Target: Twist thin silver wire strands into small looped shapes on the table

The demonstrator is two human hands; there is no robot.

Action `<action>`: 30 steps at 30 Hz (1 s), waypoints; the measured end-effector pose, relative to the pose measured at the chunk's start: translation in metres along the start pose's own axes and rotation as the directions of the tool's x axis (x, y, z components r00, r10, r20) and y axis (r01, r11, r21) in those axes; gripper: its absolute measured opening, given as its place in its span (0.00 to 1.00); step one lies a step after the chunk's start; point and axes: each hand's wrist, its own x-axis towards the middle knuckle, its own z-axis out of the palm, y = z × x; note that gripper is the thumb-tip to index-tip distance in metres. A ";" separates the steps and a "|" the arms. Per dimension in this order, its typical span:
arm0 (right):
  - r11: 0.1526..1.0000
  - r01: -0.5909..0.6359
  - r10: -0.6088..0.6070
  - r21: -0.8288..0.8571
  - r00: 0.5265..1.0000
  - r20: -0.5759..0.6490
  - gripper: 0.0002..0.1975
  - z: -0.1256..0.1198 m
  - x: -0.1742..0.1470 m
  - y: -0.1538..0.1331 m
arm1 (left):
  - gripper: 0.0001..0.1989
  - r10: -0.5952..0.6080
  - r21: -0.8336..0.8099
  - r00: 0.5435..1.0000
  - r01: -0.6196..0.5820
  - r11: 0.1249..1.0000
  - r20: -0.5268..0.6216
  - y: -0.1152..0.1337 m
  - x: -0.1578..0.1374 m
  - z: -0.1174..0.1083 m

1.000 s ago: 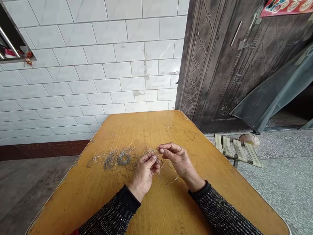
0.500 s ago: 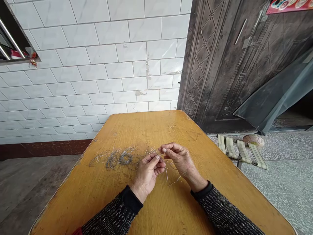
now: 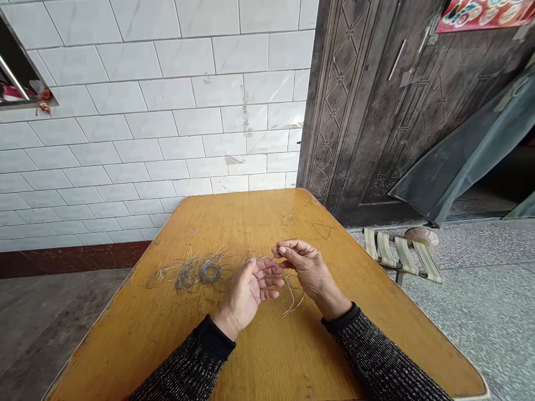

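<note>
Above the wooden table [image 3: 267,356], my right hand [image 3: 307,270] pinches a thin wire between thumb and forefinger. Pale loose ends of wire [image 3: 291,298] hang below its fingers. My left hand [image 3: 251,287] is just to the left, palm turned up and fingers apart, with the thin strand passing close to its fingertips. Whether the strand touches them I cannot tell. Beyond the left hand lie several tangled coils of grey wire [image 3: 210,271], their light ends sticking up.
Small wire scraps [image 3: 287,218] lie toward the table's far end, near a bent dark wire [image 3: 325,229]. A white tiled wall [image 3: 167,111] stands behind the table. To the right are a striped folding stool [image 3: 403,255], a ball [image 3: 422,236] and a dark carved door [image 3: 376,111].
My left hand has opened from its pinch on the wire and spread its fingers. The right hand keeps its pinch. The whole view has shifted slightly.
</note>
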 end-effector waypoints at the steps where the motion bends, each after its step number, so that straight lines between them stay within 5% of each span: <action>1: 1.000 -0.001 0.001 -0.006 1.000 0.005 0.07 0.000 0.000 0.000 | 0.18 -0.006 0.038 1.000 0.006 0.999 0.008 0.001 0.000 -0.001; 8: 0.997 -0.054 0.059 -0.059 0.995 0.077 0.13 0.005 -0.005 -0.003 | 0.14 0.125 0.254 0.989 -0.101 0.962 -0.081 0.003 0.003 -0.004; 12: 0.977 -0.168 0.187 -0.133 0.971 0.149 0.22 0.010 -0.010 -0.007 | 0.12 0.339 0.390 0.923 -0.250 0.886 -0.180 0.005 0.006 -0.006; 17: 0.941 -0.227 0.285 -0.251 0.931 0.226 0.15 0.012 -0.011 -0.007 | 0.11 0.466 0.474 0.860 -0.328 0.817 -0.208 0.011 0.008 -0.008; 24: 0.890 -0.044 0.146 -0.453 0.970 0.193 0.07 0.010 -0.008 0.000 | 0.12 0.437 0.473 0.879 -0.308 0.825 -0.191 0.017 0.008 -0.011; 30: 0.728 0.164 -0.009 -0.666 0.973 0.230 0.06 0.008 -0.009 0.001 | 0.13 0.413 0.471 0.886 -0.278 0.837 -0.210 0.018 0.009 -0.011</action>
